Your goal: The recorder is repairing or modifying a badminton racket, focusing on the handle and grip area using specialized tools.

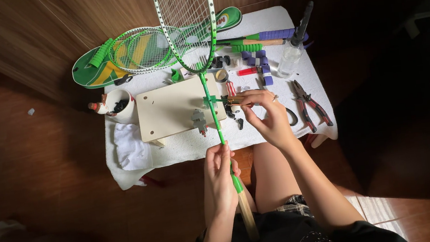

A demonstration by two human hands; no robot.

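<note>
My left hand (219, 176) grips the lower shaft of a green badminton racket (211, 102), just above its bare wooden handle (248, 218). The racket's strung head (185, 15) points away from me over the table. My right hand (266, 114) pinches a small brownish piece (234, 100) against the shaft, next to a green clamp (211, 102) at the edge of a cream board (172, 108). A grey clamp piece (199, 120) sits on the board's near edge.
The white-clothed table (185, 149) holds more green rackets (135, 51) on a green cover, a white cup (121, 105), red-handled pliers (311, 106), a clear spray bottle (294, 51), purple grip rolls (260, 66), a red lighter (247, 71). Wooden floor surrounds it.
</note>
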